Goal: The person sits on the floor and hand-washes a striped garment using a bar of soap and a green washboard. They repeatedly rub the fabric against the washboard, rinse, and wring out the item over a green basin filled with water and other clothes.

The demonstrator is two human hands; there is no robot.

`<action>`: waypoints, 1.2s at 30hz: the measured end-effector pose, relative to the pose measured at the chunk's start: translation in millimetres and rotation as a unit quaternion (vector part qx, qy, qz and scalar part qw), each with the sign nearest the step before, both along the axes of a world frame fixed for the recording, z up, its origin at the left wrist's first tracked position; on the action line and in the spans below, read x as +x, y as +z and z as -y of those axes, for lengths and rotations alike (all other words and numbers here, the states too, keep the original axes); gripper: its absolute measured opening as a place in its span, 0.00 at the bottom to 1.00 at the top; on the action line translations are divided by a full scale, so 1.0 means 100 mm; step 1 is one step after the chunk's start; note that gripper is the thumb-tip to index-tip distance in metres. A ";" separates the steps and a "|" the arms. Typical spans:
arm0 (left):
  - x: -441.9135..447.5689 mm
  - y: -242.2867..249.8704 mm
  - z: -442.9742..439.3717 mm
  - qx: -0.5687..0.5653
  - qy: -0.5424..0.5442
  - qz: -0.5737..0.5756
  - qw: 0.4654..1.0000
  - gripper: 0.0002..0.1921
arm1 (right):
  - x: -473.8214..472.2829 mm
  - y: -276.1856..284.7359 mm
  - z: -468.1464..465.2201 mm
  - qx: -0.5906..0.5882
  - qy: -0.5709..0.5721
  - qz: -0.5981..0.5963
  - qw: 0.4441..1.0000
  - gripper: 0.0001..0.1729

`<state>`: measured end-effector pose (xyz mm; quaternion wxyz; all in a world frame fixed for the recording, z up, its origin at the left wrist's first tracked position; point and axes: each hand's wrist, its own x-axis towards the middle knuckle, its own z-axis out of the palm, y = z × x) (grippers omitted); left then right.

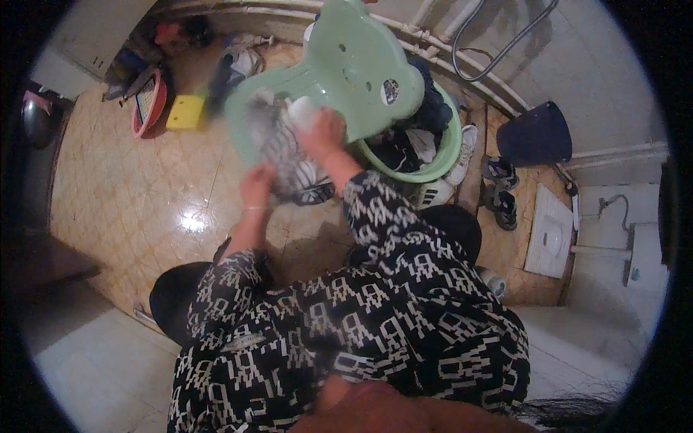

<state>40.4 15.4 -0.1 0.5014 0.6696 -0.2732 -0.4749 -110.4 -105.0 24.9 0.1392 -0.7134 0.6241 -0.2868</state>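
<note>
My left hand (259,187) is closed at the near-left edge of a blurred grey-and-white striped cloth (284,146), seemingly pinching it. Higher up and to the right, my right hand (323,132) grips a rounded white object (303,111) above the same cloth; blur hides what exactly it is. The cloth lies over a light green plastic washboard (238,113), its near end hanging toward the floor. A bear-head-shaped panel (373,59) of the same green plastic rises at the far side, with holes and a round sticker.
Right of the washboard stands a green basin (457,146) of dark and white clothes. White sneakers (463,157), dark sandals (501,189), a dark bucket (535,134) and a squat toilet (549,233) lie farther right. A yellow stool (185,112) and pink basket (157,108) sit left.
</note>
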 end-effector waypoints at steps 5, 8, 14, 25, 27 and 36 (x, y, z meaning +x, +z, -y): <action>0.06 -0.22 0.04 -0.008 -0.005 0.067 0.998 0.16 | 0.19 0.07 -0.08 -0.025 0.069 -0.032 0.997 0.44; 0.19 -0.23 -0.09 0.028 -0.019 0.085 0.996 0.14 | 0.46 0.40 -0.51 -0.075 0.312 0.039 0.946 0.41; -0.03 0.13 0.00 0.000 0.012 -0.071 0.997 0.10 | -0.02 0.10 0.16 0.041 0.048 0.021 0.998 0.39; 0.02 0.12 -0.13 -0.032 0.016 -0.065 0.997 0.13 | 0.26 0.51 -0.15 0.123 0.138 0.051 0.981 0.42; -0.07 0.15 -0.09 -0.041 -0.010 -0.051 0.998 0.13 | 0.08 0.12 0.21 0.077 0.044 0.040 0.995 0.44; 0.00 -0.10 -0.17 -0.019 -0.029 -0.065 0.997 0.18 | 0.48 0.55 -0.44 0.020 0.304 -0.009 0.952 0.45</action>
